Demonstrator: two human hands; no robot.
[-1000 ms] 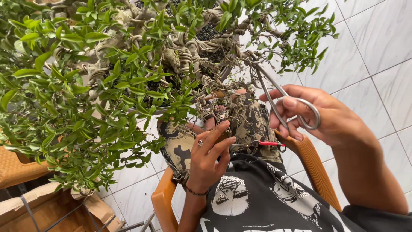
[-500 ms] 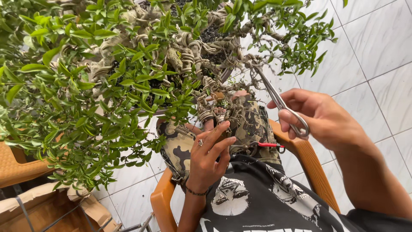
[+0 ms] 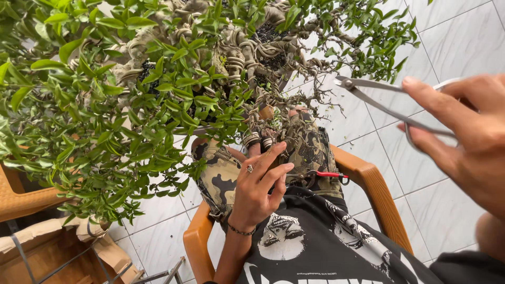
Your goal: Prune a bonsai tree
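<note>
Head view: right hand held long-handled metal scissors, grip closed through the handle loops, blades shut, tips just beside the outer twigs of the wired bonsai tree. Left hand rested with loose, empty grip on camouflage trousers, near red-handled pliers.
</note>
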